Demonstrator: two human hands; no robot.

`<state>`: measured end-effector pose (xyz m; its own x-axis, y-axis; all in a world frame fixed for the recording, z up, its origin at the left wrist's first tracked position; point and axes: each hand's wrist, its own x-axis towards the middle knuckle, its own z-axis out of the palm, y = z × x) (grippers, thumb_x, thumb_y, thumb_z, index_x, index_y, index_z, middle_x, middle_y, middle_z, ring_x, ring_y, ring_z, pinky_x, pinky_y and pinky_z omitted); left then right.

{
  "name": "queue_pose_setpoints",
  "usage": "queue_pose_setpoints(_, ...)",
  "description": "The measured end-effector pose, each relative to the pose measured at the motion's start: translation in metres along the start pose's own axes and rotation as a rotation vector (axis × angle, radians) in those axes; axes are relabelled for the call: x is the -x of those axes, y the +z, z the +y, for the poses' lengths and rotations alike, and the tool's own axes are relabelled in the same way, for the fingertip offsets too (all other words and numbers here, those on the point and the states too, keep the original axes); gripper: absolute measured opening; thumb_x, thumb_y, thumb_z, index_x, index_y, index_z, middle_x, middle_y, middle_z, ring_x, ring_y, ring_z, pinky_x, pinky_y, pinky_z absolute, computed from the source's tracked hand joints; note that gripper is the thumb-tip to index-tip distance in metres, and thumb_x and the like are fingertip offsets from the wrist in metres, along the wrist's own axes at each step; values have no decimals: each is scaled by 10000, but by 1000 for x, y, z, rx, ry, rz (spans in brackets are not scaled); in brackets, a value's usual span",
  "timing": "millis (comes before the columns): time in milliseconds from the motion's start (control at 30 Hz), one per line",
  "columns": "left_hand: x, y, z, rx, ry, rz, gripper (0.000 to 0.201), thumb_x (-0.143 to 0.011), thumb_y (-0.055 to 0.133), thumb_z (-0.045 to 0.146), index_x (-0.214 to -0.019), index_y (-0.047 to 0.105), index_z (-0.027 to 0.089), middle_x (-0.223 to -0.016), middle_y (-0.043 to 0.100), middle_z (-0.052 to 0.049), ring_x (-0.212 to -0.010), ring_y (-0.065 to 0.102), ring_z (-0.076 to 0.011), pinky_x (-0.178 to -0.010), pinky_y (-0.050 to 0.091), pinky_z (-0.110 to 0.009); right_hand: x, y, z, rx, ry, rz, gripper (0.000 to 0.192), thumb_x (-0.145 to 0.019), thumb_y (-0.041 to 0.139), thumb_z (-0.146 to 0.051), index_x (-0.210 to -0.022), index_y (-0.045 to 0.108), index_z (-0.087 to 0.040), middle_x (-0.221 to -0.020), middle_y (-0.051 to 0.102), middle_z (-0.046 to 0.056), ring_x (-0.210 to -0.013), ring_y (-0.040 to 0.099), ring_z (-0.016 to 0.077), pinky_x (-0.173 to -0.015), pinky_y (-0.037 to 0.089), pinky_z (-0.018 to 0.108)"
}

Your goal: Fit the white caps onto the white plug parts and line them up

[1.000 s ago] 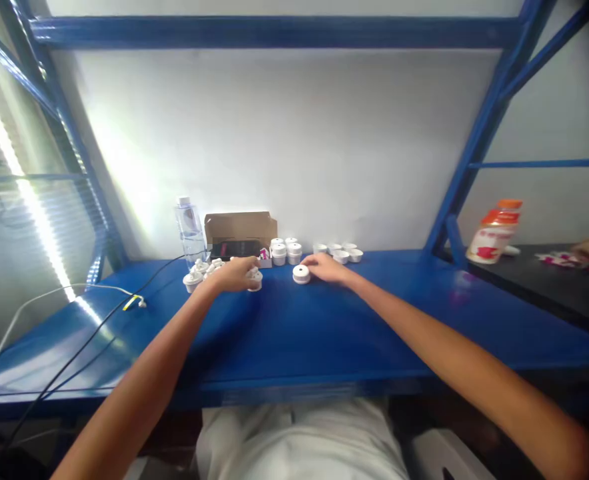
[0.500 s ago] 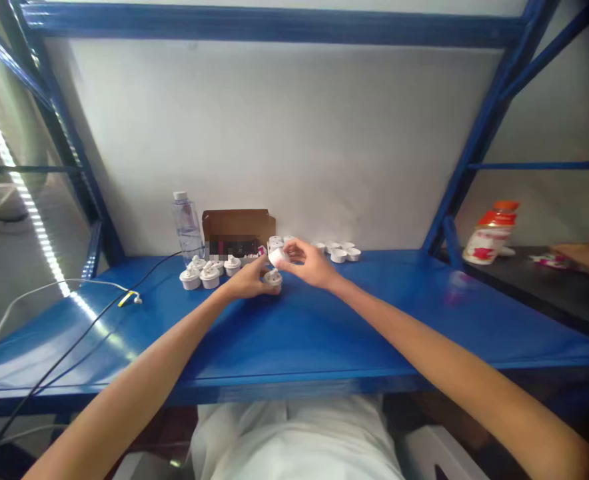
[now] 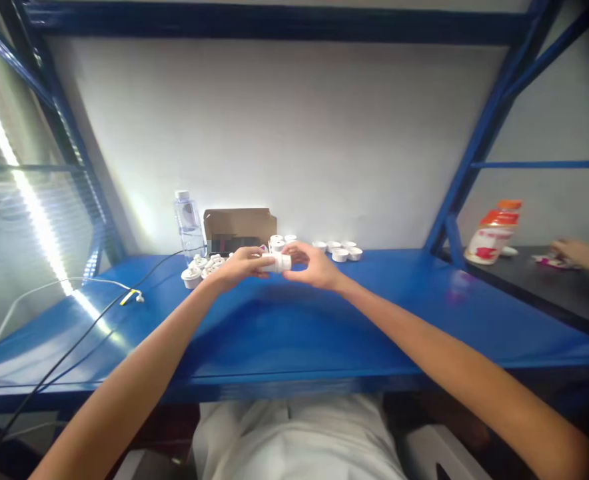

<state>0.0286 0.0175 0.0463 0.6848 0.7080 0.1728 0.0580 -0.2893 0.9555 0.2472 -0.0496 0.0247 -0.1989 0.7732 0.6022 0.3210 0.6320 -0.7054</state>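
Above the blue table, my left hand is closed on a round white plastic part, which is turned on its side. My right hand grips a white cap with thumb and fingers curved round it. The cap meets the part end to end; whether they are joined I cannot tell. Left of my left hand stand several white cups with knobbed tops, partly covered by the hand. Beyond my right hand are several plain white cups. A few white round pieces stand just behind my hands.
An open brown cardboard box and a clear bottle stand at the back. Cables cross the table's left side. At right, an orange-capped bottle stands on a black surface, where another person's hand touches something small.
My left hand has lifted and tipped its part sideways, and the cap in my right hand now meets it. Another person's hand has come in at the far right.
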Motion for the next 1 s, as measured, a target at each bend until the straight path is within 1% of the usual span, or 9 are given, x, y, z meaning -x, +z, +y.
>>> queue_pose_setpoints(100,2,2,4,20,-46,7,545,-792,678,622,-943,678,99,-737,661,-67,-646,625,-155,-677,521,-314,2,7,-7,48,-3,78,432,-708,812,-353,-1089,666,-210,-1011,736,54,-911,714,233,-880,572,383)
queue_pose_setpoints(233,5,4,10,21,85,-8,479,-732,785,523,-985,685,129,-916,702,-82,-811,666,-177,-775,530,-316,2,14,-4,-119,200,70,439,-783,759,-475,-1091,681,-173,-843,748,67,-693,717,222,-654,607,363)
queue_pose_setpoints(300,6,2,12,1,122,-9,494,-706,823,472,-1045,679,143,-955,709,-82,-832,673,-182,-778,530,-311,2,14,-2,-115,134,93,446,-783,767,-461,-1120,692,-178,-953,756,84,-785,732,242,-719,616,382)
queue_pose_setpoints(467,6,2,14,-19,17,-17,510,-820,659,610,-943,674,115,-728,672,-65,-640,648,-165,-640,502,-292,5,11,-8,140,-178,156,441,-746,810,-392,-1143,711,-226,-1215,702,81,-1077,681,286,-945,560,416)
queue_pose_setpoints(633,7,7,13,-49,173,-11,519,-654,863,414,-1060,653,169,-963,700,-61,-855,666,-177,-764,513,-284,6,14,-3,-20,172,148,437,-864,633,-583,-955,730,-167,-764,739,68,-642,713,241,-624,600,369)
queue_pose_setpoints(700,6,8,10,-68,150,11,521,-656,856,435,-1050,647,167,-923,697,-56,-830,670,-184,-745,516,-289,6,16,0,-83,186,129,443,-855,637,-590,-944,727,-165,-808,748,76,-718,730,254,-678,611,379)
queue_pose_setpoints(833,5,6,6,-86,-6,0,505,-826,636,619,-942,654,128,-775,679,-74,-686,664,-189,-650,501,-307,7,18,1,-20,-15,153,525,-683,840,-461,-1122,696,-212,-1160,722,79,-1041,699,273,-973,551,411)
queue_pose_setpoints(900,5,6,7,-62,47,-17,462,-800,700,560,-977,660,134,-850,694,-80,-768,674,-194,-704,512,-309,6,17,1,-70,46,150,517,-679,842,-471,-1099,692,-208,-1086,739,79,-981,715,270,-923,577,410)
queue_pose_setpoints(1000,6,8,10,-27,175,-36,496,-662,858,376,-1060,656,161,-1019,691,-76,-928,666,-207,-805,518,-310,5,18,2,-240,306,95,474,-810,682,-606,-979,700,-163,-832,744,88,-723,725,249,-695,619,396)
